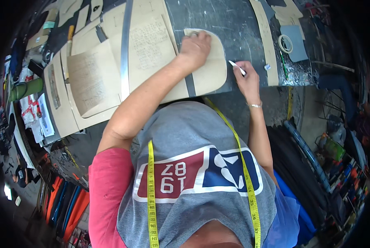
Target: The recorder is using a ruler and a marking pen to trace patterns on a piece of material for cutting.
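Yellow tape measure (pixel 152 198) hangs round the neck, both ends down the grey shirt, out of the way but within reach. Left hand (pixel 196 46) is spread flat, palm down, on the rounded tan pattern piece (pixel 212 70), grasping nothing, likely pinning it so it can't slide on the dark cloth (pixel 230 25). Right hand (pixel 246 76) pinches a white chalk marker (pixel 237 67), tip just at the pattern's right edge, placed for tracing. The pattern lies mid-table, directly ahead. More tan paper patterns (pixel 94 78) stacked left with a metal ruler (pixel 125 45) across them. Tape roll (pixel 285 43) sits far right.
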A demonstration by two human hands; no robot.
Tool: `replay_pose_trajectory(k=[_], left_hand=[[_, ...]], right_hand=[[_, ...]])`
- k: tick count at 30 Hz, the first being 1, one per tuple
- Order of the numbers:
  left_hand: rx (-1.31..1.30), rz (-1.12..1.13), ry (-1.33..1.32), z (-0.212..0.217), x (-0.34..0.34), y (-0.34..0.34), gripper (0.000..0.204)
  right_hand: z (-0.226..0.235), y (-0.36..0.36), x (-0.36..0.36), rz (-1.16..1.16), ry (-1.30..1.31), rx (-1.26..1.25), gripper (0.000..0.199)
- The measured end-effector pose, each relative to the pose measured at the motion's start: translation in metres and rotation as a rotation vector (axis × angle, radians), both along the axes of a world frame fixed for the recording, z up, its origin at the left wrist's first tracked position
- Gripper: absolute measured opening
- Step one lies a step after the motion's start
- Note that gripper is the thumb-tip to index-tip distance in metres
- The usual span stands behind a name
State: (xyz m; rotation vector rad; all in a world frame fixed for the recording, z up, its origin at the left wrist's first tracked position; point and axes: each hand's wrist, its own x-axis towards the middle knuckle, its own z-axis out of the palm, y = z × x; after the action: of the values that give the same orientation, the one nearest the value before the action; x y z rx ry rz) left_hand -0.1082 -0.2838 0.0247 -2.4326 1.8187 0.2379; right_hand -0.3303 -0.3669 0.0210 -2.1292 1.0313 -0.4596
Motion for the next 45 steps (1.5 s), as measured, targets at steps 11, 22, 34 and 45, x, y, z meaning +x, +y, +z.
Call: replay_pose_trajectory(k=[11,22,34,45], left_hand=[[0.132,-0.151,0.351,0.027,0.018,-0.056,0.095],[-0.203,-0.035,0.563,0.007,0.051,-0.042,0.048],[-0.646,0.683,1.531,-0.003,0.125,-0.031,0.033],[-0.479,0.655,0.617,-0.019,0.127,-0.022,0.060]], right_hand=[[-0.011,0.002,-0.054,0.064,-0.222,0.590,0.025],[0.038,0.022,-0.041,0.478,-0.130,0.672,0.013],[-0.011,-0.064,0.149,-0.227,-0.747,0.760,0.040],[-0.051,-0.106,0.200,0.010,-0.175,0.095,0.035]])
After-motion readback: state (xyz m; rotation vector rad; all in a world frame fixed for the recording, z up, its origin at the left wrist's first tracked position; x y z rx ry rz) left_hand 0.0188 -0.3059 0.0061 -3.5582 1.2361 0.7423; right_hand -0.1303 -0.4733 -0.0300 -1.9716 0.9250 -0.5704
